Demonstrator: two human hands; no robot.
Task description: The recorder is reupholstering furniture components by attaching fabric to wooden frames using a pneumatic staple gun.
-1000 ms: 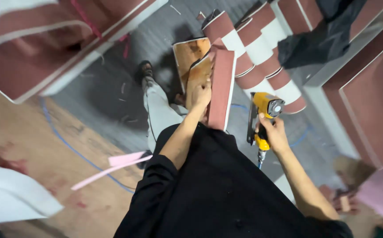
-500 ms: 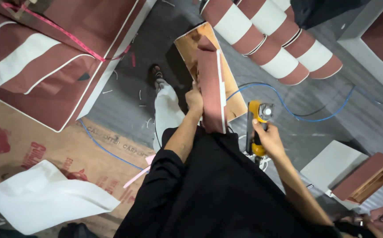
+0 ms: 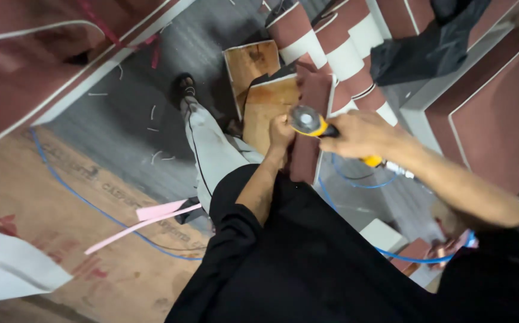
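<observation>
Head view: pressure and alignment look like what matter most here. The left hand (image 3: 281, 130) is closed around the near end of a maroon upholstered panel (image 3: 308, 128) with a plywood backing (image 3: 268, 110), propping it upright against the person's leg, above the grey floor (image 3: 134, 113). The right hand (image 3: 364, 134) is wrapped tight around the body of a yellow power tool (image 3: 319, 125), whose round metal head sits just beside the left knuckles, against the fabric-covered edge of the panel. With fingers that near the tool head, I would judge it wise to keep the left grip on the board below the line of work, hold the panel firm so it cannot rock, and set the tool square to the edge before driving it. A blue hose (image 3: 355, 179) loops down from the tool and trails across the floor past the person's hip; it could snag, so some slack is wanted. Striped maroon-and-white cushions (image 3: 337, 48) lie at the floor's far edge, beyond the panel, and a pink strip (image 3: 152, 218) rests on the cardboard sheet (image 3: 62, 197) at the left.
</observation>
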